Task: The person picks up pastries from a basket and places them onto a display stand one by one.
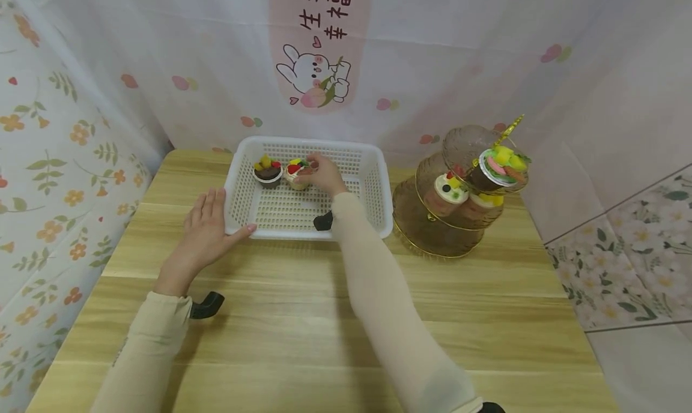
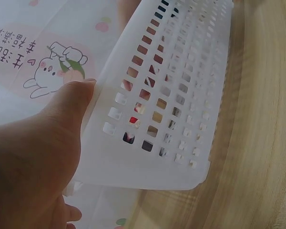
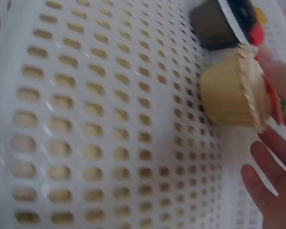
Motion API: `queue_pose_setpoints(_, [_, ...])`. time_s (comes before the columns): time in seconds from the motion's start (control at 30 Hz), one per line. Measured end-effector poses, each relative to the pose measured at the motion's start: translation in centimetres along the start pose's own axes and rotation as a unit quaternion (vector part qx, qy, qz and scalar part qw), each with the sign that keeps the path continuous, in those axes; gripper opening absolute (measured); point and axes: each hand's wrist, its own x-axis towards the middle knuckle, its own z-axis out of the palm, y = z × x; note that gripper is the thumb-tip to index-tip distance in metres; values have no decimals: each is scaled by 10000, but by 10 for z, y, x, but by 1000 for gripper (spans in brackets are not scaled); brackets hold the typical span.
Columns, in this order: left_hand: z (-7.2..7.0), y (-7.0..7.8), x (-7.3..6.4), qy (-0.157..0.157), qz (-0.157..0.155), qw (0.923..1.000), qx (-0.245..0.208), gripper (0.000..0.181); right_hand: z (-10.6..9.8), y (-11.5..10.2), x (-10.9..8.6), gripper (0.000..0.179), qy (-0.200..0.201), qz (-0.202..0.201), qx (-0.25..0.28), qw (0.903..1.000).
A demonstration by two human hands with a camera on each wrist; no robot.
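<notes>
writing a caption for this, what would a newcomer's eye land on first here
Probably the gold-rimmed tiered stand at the right, with a brightly topped cupcake on its top tier. Next, the white basket left of it, where the right hand is at a pale cupcake. The cartoon rabbit stands out behind.

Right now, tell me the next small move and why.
Probably close the right hand further around the pale cupcake in the basket: some of its fingers are spread beside the cupcake, while the left hand touches the basket's rim.
</notes>
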Motion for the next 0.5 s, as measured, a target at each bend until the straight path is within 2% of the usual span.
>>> queue_pose_setpoints(0.1, [0,1,1,-10,1,10000,0,112,6,-2,-2,69,53,268,-267,9993])
queue_pose_setpoints(0.23, [0,0,1,25,17,10000,10,112,9,-3,-3,69,120,334,-474,9982])
queue_pose_setpoints(0.5, [-1,-1,0,-34,-30,10000,61,112,13,0,0,73,40,388,-291,9988])
